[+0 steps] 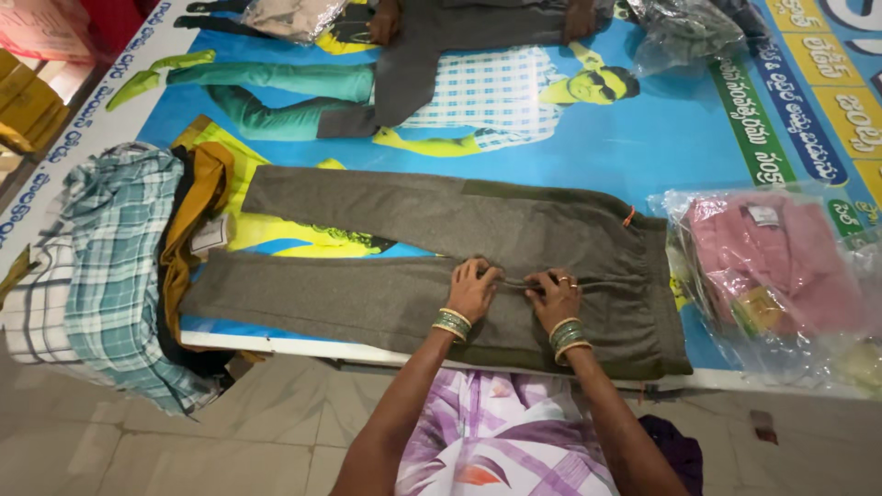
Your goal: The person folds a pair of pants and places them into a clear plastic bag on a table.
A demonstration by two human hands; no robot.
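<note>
A pair of grey-brown trousers (386,207) lies flat on a table covered by a blue printed banner (680,138), legs spread to the left, waistband to the right. My left hand (472,286) and my right hand (553,294) rest side by side at the crotch seam, fingers bent and pinching the fabric there. Both wrists wear green and gold bangles.
A pile of checked and mustard garments (119,266) hangs over the table's left end. A pink garment in a clear bag (772,266) lies at the right. Across the table another person's hands (386,23) hold dark grey trousers (413,69). More bagged clothes (684,32) sit at the far edge.
</note>
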